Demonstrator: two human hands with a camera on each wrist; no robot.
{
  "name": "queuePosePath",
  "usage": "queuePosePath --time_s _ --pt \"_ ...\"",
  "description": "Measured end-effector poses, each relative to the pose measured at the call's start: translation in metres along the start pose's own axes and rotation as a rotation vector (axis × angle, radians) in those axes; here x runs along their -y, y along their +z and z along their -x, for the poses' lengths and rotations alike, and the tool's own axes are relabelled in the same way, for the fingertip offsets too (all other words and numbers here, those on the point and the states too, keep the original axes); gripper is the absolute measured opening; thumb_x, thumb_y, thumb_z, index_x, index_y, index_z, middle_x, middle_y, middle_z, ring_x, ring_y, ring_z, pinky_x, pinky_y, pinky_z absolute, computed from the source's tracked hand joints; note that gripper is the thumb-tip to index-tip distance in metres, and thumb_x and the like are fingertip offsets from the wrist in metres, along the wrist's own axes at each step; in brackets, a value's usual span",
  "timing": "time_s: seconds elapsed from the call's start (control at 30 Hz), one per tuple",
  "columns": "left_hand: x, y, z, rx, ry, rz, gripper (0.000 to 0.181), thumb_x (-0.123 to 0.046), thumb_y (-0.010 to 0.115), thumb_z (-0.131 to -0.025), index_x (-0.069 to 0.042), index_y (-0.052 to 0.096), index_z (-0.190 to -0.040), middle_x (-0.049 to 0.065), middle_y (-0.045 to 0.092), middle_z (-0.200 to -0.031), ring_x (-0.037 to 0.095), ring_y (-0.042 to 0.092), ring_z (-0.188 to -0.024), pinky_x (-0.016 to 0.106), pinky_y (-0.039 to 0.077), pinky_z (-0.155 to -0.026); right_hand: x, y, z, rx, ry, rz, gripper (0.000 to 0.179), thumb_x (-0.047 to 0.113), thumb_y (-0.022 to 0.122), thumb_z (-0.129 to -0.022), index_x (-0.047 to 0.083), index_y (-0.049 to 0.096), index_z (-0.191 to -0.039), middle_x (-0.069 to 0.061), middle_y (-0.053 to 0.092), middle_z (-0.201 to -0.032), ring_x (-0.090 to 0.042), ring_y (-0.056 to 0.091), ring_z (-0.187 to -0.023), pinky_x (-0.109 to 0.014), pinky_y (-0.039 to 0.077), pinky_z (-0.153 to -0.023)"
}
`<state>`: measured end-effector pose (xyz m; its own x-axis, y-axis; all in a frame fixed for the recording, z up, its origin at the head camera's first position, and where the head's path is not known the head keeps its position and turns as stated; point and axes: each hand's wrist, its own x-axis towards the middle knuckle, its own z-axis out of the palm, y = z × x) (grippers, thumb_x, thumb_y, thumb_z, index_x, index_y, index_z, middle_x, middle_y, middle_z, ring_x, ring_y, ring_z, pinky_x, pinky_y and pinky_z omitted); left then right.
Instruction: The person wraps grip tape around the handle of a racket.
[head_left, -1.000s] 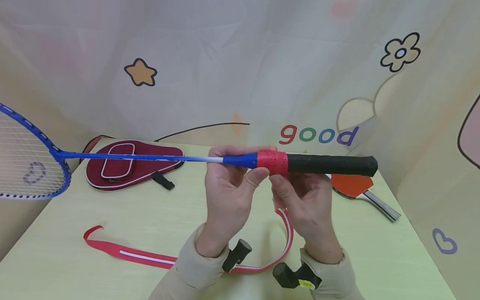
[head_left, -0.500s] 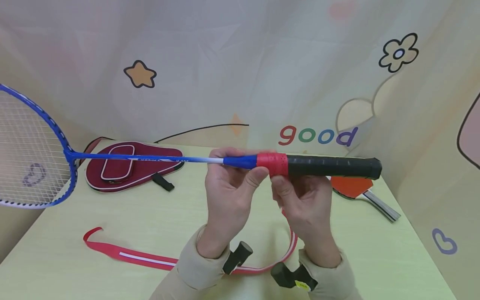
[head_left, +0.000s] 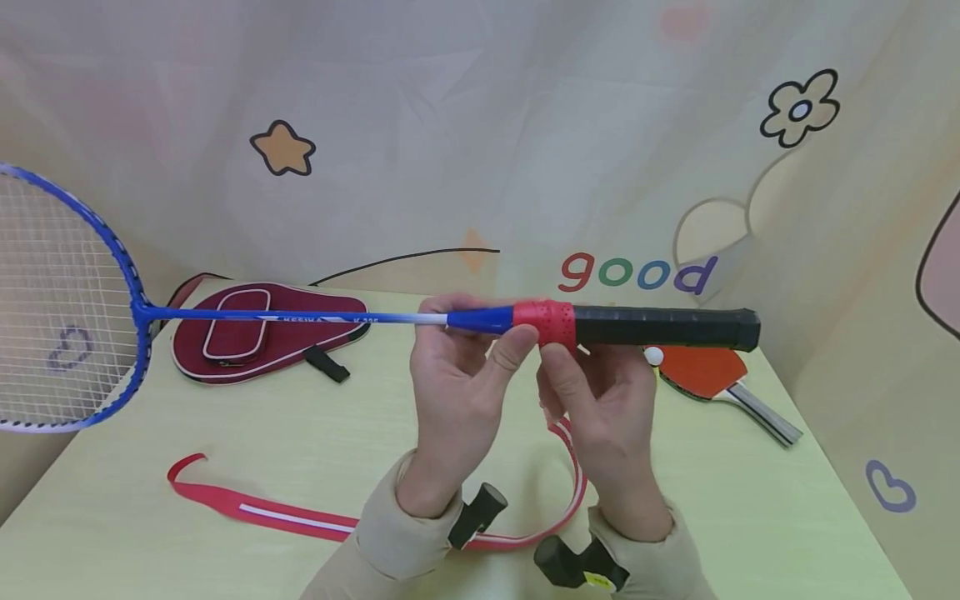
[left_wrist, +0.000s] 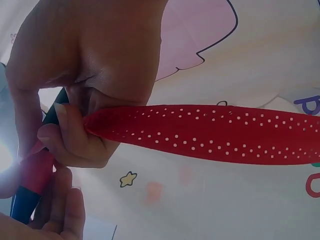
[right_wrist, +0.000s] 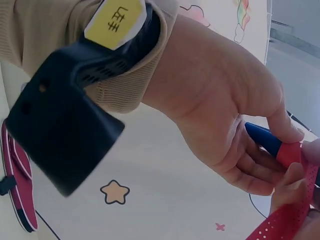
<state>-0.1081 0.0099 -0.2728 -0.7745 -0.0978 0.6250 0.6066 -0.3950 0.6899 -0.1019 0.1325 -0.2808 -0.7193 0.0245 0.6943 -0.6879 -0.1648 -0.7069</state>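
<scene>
A blue badminton racket (head_left: 322,316) is held level, its black handle (head_left: 663,327) pointing right. Red perforated overgrip tape (left_wrist: 215,132) wraps the handle's top, beside the blue cone (head_left: 480,321). My left hand (head_left: 453,404) grips the racket around the cone, thumb at the red wrap. Just below the handle my right hand (head_left: 611,417) pinches the loose tape close to the wrap. From there the tape hangs in a curve to the table, its white-striped backing showing. In the right wrist view the left hand (right_wrist: 215,105) curls its fingers at the cone.
A maroon racket case (head_left: 277,329) lies at the back left. At the back right are a red table tennis paddle (head_left: 705,372) and a white ball (head_left: 653,357). A printed cloth (head_left: 420,125) hangs behind the table (head_left: 300,433).
The racket has rolled a little, with more of its strung head in sight and sitting lower. My right hand has shifted slightly left, uncovering the white ball. My left hand keeps its place.
</scene>
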Motion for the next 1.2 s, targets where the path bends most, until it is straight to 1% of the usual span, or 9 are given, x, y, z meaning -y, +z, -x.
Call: queuePosePath --time_s 0.07,0.2,0.27,0.33,0.4,0.53,0.7,1.0,1.2 --pt "-0.0002 0.0011 -0.001 0.028 0.029 0.043 0.05 -0.032 0.071 -0.087 -0.006 0.039 -0.115 0.021 0.063 -0.112 0.033 0.063 -0.107 0.042 0.051 -0.095 0.0007 -0.0002 0.001 -0.018 0.01 0.004 0.032 -0.003 0.056 -0.093 0.0 0.051 -0.124 -0.009 0.059 -0.085 -0.016 0.053 -0.053 -0.023 0.049 -0.049" --pt "0.0004 0.0031 -0.0037 0.119 0.098 0.203 0.046 -0.013 0.069 -0.091 -0.01 0.035 -0.121 0.023 0.056 -0.132 0.042 0.05 -0.125 0.049 0.042 -0.104 0.0009 -0.0002 0.0017 -0.04 0.028 0.001 0.03 -0.003 0.054 -0.091 0.001 0.054 -0.121 -0.008 0.061 -0.079 -0.017 0.055 -0.053 -0.023 0.049 -0.048" --pt "0.0003 0.0036 -0.0046 0.159 0.117 0.266 0.048 -0.007 0.068 -0.091 -0.012 0.033 -0.124 0.02 0.055 -0.134 0.043 0.049 -0.126 0.048 0.041 -0.105 0.0014 -0.0011 0.0024 -0.038 0.037 0.0 0.029 -0.002 0.055 -0.092 0.002 0.054 -0.121 -0.008 0.061 -0.079 -0.017 0.055 -0.053 -0.022 0.049 -0.049" --pt "0.0008 0.0031 -0.0049 0.179 0.131 0.282 0.05 -0.005 0.066 -0.092 -0.012 0.031 -0.126 0.016 0.057 -0.132 0.042 0.051 -0.124 0.047 0.043 -0.103 0.0018 -0.0024 0.0021 -0.02 0.041 -0.009 0.029 0.0 0.057 -0.093 0.001 0.054 -0.122 -0.008 0.061 -0.081 -0.017 0.055 -0.053 -0.023 0.05 -0.05" --pt "0.0005 0.0024 -0.0051 0.185 0.141 0.273 0.05 -0.005 0.065 -0.092 -0.011 0.03 -0.127 0.013 0.06 -0.128 0.043 0.054 -0.12 0.047 0.045 -0.102 0.0022 -0.0036 0.0013 0.011 0.034 -0.019 0.03 0.003 0.06 -0.095 0.0 0.053 -0.124 -0.009 0.06 -0.085 -0.016 0.056 -0.055 -0.023 0.051 -0.051" --pt "-0.0001 0.0014 -0.0049 0.159 0.156 0.232 0.05 -0.007 0.066 -0.092 -0.01 0.03 -0.126 0.01 0.063 -0.123 0.046 0.056 -0.116 0.051 0.044 -0.101 0.003 -0.0053 -0.0001 0.069 0.017 -0.02 0.036 0.008 0.064 -0.094 -0.003 0.051 -0.125 -0.012 0.058 -0.09 -0.018 0.057 -0.06 -0.025 0.054 -0.057" --pt "-0.0004 0.0013 -0.0045 0.133 0.161 0.192 0.049 -0.009 0.067 -0.091 -0.009 0.031 -0.125 0.008 0.065 -0.12 0.047 0.057 -0.114 0.049 0.047 -0.099 0.0026 -0.0069 -0.0005 0.09 0.005 0.024 0.037 0.01 0.064 -0.094 -0.005 0.051 -0.124 -0.011 0.059 -0.089 -0.018 0.059 -0.062 -0.025 0.055 -0.062" --pt "0.0015 0.0026 -0.0039 0.096 0.165 0.155 0.048 -0.013 0.069 -0.09 -0.009 0.033 -0.123 0.005 0.068 -0.117 0.045 0.059 -0.111 0.045 0.05 -0.096 0.0008 -0.0068 -0.0003 0.045 0.041 0.081 0.036 0.014 0.067 -0.093 -0.007 0.054 -0.119 -0.012 0.06 -0.084 -0.02 0.059 -0.062 -0.027 0.055 -0.063" --pt "0.0023 0.0036 -0.002 0.067 0.149 0.14 0.049 -0.017 0.07 -0.089 -0.008 0.035 -0.122 0.008 0.069 -0.115 0.039 0.062 -0.107 0.038 0.053 -0.09 0.0019 -0.0035 0.0002 -0.01 0.026 0.001 0.04 0.008 0.067 -0.091 -0.005 0.052 -0.125 -0.013 0.061 -0.09 -0.02 0.061 -0.064 -0.027 0.056 -0.063"
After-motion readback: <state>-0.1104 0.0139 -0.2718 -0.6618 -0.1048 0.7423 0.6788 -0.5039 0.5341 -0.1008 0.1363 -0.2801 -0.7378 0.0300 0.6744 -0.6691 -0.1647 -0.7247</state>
